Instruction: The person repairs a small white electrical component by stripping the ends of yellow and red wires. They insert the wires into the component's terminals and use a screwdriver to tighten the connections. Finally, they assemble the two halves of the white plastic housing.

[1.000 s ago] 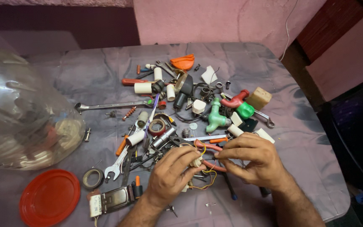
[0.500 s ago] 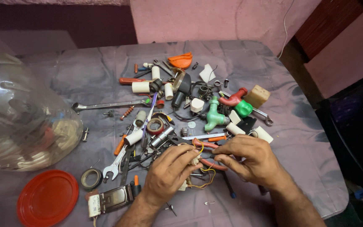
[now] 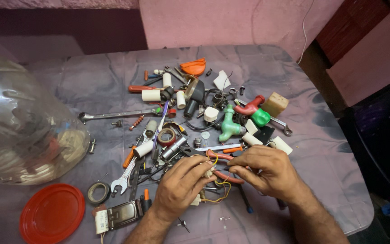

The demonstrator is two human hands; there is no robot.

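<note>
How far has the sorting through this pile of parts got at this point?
Done: the clear jar lies on its side, its red lid off. In hand: left hand and right hand pinch a small part with yellow wires. Left: the wrench, tape roll and other pieces lie scattered.

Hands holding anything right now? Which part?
Both hands, left hand and right hand, pinch a small pale part with yellow wires between their fingertips; the exact grip point is hidden.

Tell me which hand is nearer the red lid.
Left. The left hand lies just right of the red lid; the right hand sits farther right, beyond it.
</note>
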